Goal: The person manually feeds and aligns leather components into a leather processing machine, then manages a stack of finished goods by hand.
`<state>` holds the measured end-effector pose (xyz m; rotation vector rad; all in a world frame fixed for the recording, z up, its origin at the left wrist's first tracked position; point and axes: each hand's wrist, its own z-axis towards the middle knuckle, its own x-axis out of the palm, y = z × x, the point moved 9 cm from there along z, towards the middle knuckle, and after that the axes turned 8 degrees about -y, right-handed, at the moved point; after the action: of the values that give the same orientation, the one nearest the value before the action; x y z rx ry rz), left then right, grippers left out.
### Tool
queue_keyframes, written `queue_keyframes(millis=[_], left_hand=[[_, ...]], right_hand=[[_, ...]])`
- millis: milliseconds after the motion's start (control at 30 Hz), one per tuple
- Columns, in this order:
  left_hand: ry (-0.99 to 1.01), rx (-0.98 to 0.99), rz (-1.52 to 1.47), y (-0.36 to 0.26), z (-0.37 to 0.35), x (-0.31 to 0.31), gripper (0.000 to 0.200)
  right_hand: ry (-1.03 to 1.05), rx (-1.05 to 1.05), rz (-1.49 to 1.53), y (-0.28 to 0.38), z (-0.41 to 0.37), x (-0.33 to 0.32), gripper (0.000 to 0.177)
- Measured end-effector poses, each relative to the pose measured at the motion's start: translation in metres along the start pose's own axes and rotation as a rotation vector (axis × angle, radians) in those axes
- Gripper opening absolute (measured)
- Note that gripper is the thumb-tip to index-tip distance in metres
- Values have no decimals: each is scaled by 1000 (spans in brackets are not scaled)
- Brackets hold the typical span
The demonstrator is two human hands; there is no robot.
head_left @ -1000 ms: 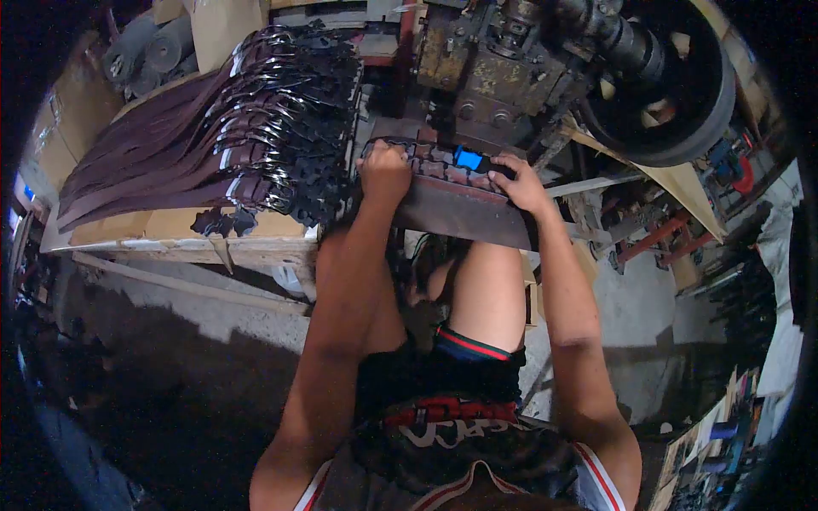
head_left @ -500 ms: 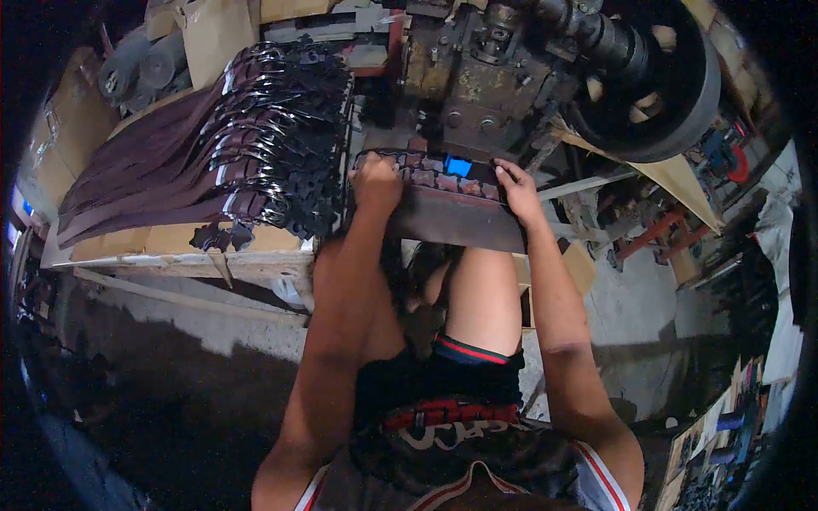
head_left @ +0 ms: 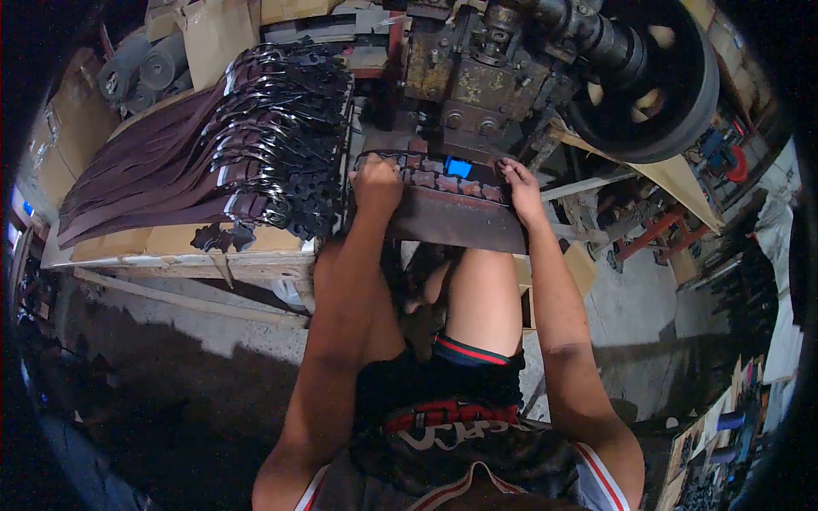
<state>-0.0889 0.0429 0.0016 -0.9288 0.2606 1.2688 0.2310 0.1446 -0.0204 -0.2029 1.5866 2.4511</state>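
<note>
A dark flat sheet (head_left: 460,226) lies across the front of a greasy machine (head_left: 477,85), above my knees. Reddish, jagged-edged shapes (head_left: 452,184) run in a row along its far part, with a small bright blue patch (head_left: 458,167) behind them. My left hand (head_left: 377,180) is closed at the sheet's left end, its fingers curled in; what they pinch is too small to make out. At the right end, my right hand (head_left: 520,186) has its thumb and fingers close together at the sheet's edge; whether they grip it is unclear.
To the left, a stack of brown straps (head_left: 153,162) with shiny metal parts and black cut pieces (head_left: 302,170) covers a cardboard-topped table (head_left: 170,243). A large dark wheel (head_left: 682,94) stands at the upper right. Grey rolls (head_left: 162,66) lie at the back left.
My right hand has shifted slightly to the right, and its fingers are more bunched. My left hand and the sheet look almost unmoved.
</note>
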Motion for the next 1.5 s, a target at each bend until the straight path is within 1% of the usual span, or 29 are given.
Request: queue_keyframes(millis=[67,133,233,267,333,467,567,667,700,733,800,900,1000,1033,1133,1167,1267,1300,1333,1400,1433,1500], left_hand=[[-57,18,-2,6,-2,8,22],[-114,9,15,-4,-5,-9,20],[-78,98,70,-3,0,2,20],[-65,61,64,1,-1,6,20],[-37,-12,52,-5,-3,-8,19],[-106,19,27,-11,-3,-19,16],[-158,55,57,-10,-6,-15,14],[-207,92,72,-12,-8,-13,12],[-224,107,75,-12,-7,-14,12],[-242,120,79,-13,-7,-15,12],[-205,87,82,-11,-7,-15,12],[-174,50,122,-9,-6,-18,13],[-133,3,111,-6,-4,-17,13],[-116,-15,96,-4,-5,-15,13],[-233,-15,5,-4,-7,-25,15],[-237,-18,-11,-3,-6,-26,16],[-228,-1,-72,-5,-4,-28,20],[-209,16,-101,-10,-5,-32,21],[-191,34,-130,-16,-4,-36,23],[-199,247,-235,-47,-9,-47,27],[-200,351,-290,-62,-15,-53,29],[12,353,-187,-69,-23,-42,31]], right_hand=[[1,10,-3,0,-1,0,36],[3,2,-7,1,-1,0,36],[-29,13,31,-6,2,-3,34],[-45,21,50,-10,4,-4,34],[-38,19,70,-8,3,-3,34],[-22,-42,122,9,2,0,41],[88,-267,-67,64,-7,20,49],[351,-285,-294,94,-14,61,54],[466,-124,-195,90,-18,75,53],[452,-84,-174,87,-15,74,53],[428,-12,-136,78,-11,77,52],[120,-84,-8,53,7,44,47],[-52,-81,-70,26,10,-6,47],[-37,-31,-30,24,4,-15,50],[-34,104,213,27,-17,-32,47],[-14,151,289,32,-27,-34,38],[-76,398,601,48,-63,-35,32],[-68,411,661,55,-71,-32,29],[-53,382,630,61,-71,-31,30],[-30,327,571,71,-72,-28,34],[-66,305,516,75,-68,-29,43],[-64,200,342,64,-51,-31,49]])
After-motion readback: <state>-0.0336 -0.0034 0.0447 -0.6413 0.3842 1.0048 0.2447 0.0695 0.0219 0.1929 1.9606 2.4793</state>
